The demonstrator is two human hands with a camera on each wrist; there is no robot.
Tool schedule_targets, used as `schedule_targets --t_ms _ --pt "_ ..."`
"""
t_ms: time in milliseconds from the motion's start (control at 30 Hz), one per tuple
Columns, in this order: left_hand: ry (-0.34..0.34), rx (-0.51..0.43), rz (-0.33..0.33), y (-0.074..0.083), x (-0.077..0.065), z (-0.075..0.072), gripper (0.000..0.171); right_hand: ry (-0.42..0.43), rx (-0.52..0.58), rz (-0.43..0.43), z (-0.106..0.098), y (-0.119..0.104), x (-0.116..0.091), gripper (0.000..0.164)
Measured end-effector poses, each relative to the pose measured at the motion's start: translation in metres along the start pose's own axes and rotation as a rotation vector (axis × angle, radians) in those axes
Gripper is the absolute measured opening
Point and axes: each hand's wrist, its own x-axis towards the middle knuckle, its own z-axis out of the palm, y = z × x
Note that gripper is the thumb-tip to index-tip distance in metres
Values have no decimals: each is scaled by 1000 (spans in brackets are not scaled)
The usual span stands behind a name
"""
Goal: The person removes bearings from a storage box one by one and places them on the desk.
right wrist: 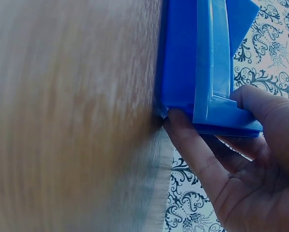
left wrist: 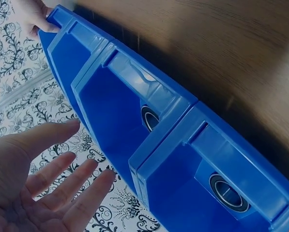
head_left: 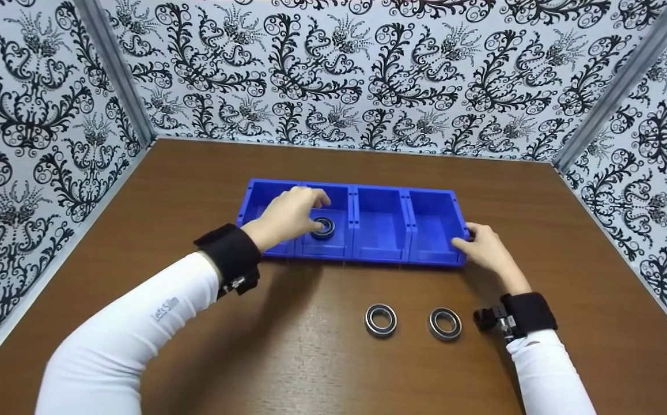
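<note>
A long blue plastic bin (head_left: 381, 253) stands on the table, divided into several compartments in a row. My left hand (head_left: 288, 214) hovers over its left part, fingers loosely spread and holding nothing. Below the thumb, one ball bearing (head_left: 324, 237) lies in the second compartment from the left. The left wrist view also shows a bearing (left wrist: 215, 186) in the end compartment, which my left hand partly covers in the head view. At the bin's right end, my right hand (head_left: 486, 248) grips the wall between thumb and fingers.
Two more bearings lie on the brown table (head_left: 310, 369) in front of the bin: one bearing (head_left: 381, 334) near the middle, another bearing (head_left: 446, 337) farther right, close to the right wrist strap (head_left: 532, 314). Patterned walls (head_left: 339, 75) enclose the table's back and sides.
</note>
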Motion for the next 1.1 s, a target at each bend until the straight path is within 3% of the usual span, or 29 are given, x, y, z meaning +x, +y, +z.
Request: schedule_targets --t_ms 367,1100 --pt "-13 45 27 3 9 7 44 9 -10 -12 0 0 2 45" --pt "-59 120 18 5 29 22 46 17 -17 0 1 0 0 45"
